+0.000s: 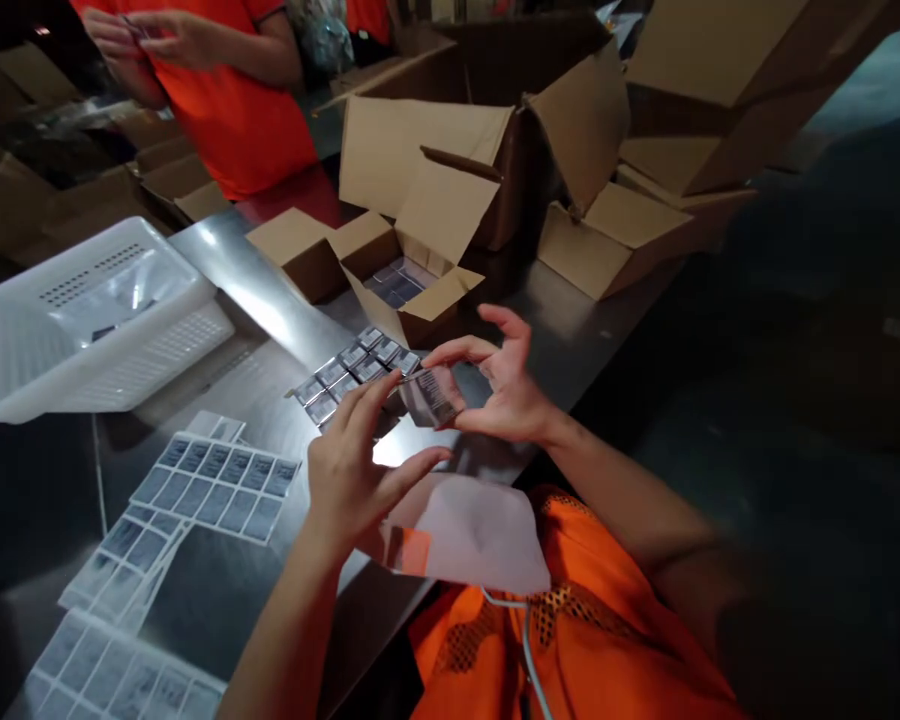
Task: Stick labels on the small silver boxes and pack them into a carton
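My right hand (506,390) pinches a small dark, glossy box (429,398) between thumb and fingers; printed text shows along one side. My left hand (360,450) is at the box's left side, thumb and fingers spread apart. Its fingertips are close to the box edge, and whether they touch it I cannot tell. Just behind my hands, several similar small boxes (334,373) stand in rows on the metal table. Sheets of grey rectangular labels (214,485) lie to the left of my left hand. A whitish, slightly see-through piece (484,530) is below my hands, near my orange clothing.
An open carton (442,215) with dark small boxes inside stands beyond the rows. A white plastic basket (157,340) is on the left. Larger cardboard boxes (607,240) fill the back right. Across the metal table (217,590), a person in orange (225,110) holds something small.
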The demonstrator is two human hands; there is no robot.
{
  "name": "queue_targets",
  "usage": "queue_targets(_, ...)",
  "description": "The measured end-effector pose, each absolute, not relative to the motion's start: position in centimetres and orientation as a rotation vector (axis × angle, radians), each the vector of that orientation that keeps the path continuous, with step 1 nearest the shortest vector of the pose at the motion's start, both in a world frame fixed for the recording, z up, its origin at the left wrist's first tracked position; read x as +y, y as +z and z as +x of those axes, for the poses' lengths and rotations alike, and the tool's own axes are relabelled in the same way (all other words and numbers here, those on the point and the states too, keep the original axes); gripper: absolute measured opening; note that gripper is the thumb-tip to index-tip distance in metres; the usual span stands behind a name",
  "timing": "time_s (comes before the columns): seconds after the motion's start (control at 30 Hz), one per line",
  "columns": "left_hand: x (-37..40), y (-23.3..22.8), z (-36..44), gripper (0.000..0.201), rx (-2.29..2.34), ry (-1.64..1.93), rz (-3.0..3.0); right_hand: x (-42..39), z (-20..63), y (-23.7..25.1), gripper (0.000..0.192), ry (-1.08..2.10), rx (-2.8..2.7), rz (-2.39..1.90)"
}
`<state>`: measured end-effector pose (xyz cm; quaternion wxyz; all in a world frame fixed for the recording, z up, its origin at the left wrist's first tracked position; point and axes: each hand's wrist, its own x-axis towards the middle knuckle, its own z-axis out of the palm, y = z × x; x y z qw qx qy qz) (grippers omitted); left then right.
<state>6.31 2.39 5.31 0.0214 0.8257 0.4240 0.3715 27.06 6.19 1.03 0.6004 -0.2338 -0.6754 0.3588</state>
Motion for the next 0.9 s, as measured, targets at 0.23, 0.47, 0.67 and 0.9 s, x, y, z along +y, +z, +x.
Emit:
queue_targets(0.23, 3.3, 5.4, 5.1, 0.058, 1.372, 1.126, 2.418, 5.9, 25.9, 2.6, 0.090, 0.597, -1.857, -0.531)
queue_targets(0.47, 4.4, 4.1, 5.1, 0.070, 1.148, 1.081, 1.710, 4.8, 28.8, 6.2, 0.090, 0.524, -1.855, -0.748)
queue_targets(0.67, 5.4, 2.5, 4.1, 0.071, 1.122, 1.168, 1.495, 4.3, 29.5, 7.5, 0.042, 0.760, -1.409, -0.701)
queue_targets(0.9, 4.5, 4.3, 3.8, 0.061, 1.362, 1.217, 2.003, 4.1, 28.3, 8.1, 0.024, 1.090, -1.292, -0.832)
